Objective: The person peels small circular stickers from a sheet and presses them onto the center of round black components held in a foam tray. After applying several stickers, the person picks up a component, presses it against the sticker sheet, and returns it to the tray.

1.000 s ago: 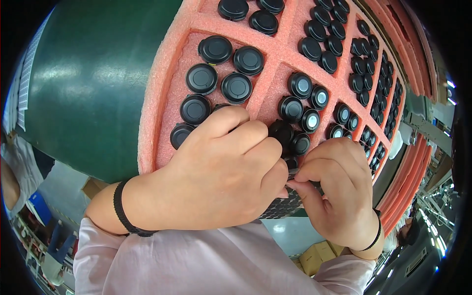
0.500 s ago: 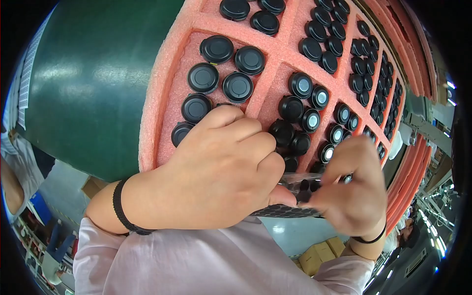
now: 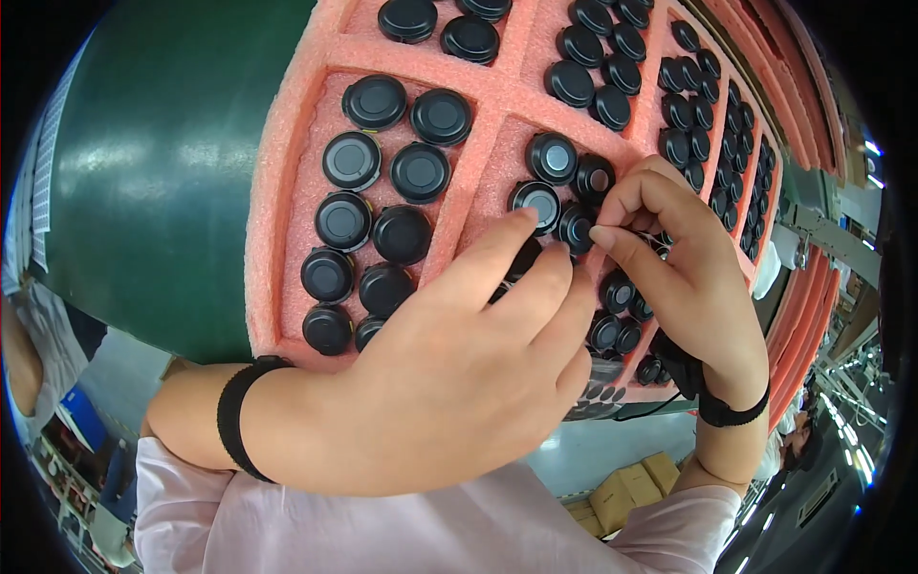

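Rows of round black cap-like parts sit in a pink foam tray (image 3: 497,96) divided into compartments. My left hand (image 3: 459,354) reaches over a middle compartment with its fingers stretched out. Its index fingertip touches a black round part with a pale grey disc on top (image 3: 535,206). My right hand (image 3: 684,258) is closed in a pinch beside a neighbouring black part (image 3: 576,228), its thumb tip at that part's edge. Whatever is between those fingertips is too small or hidden to make out. A glossy sheet with dark round spots (image 3: 598,394) shows beyond my left hand, near the tray's near edge.
A green work surface (image 3: 163,191) lies left of the tray. Stacked pink foam trays (image 3: 808,325) stand at the right. Cardboard boxes (image 3: 626,493) are on the floor below. Another person's arm (image 3: 24,354) shows at the far left.
My left hand has opened from a curled grip and now reaches a black part. My right hand has moved up from the spotted sheet to the same compartment. The tray appears shifted left in view.
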`<move>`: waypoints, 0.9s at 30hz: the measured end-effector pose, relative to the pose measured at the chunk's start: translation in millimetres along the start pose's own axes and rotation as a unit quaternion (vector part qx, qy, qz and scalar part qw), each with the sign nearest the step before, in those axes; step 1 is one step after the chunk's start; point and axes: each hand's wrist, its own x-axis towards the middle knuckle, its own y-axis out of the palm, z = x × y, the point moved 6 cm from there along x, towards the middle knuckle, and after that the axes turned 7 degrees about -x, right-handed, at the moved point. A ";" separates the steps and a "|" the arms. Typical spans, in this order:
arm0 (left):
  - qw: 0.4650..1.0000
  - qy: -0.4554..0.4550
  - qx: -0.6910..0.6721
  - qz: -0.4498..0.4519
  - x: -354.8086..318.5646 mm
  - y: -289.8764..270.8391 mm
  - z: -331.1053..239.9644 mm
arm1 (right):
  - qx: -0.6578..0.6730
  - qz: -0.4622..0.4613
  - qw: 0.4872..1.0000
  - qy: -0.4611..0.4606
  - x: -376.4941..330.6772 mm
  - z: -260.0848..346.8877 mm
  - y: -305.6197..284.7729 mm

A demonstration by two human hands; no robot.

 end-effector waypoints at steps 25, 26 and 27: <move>1.000 -0.003 -0.013 0.021 0.4 10.3 7.9 | -0.041 -0.032 0.999 -0.006 3.7 0.9 6.4; 1.000 -0.002 -0.012 0.024 0.4 10.6 7.9 | -0.042 -0.036 0.998 -0.004 3.4 1.1 6.7; 1.000 -0.002 -0.012 0.024 0.4 10.5 8.1 | -0.044 -0.041 0.998 -0.002 3.1 1.0 6.9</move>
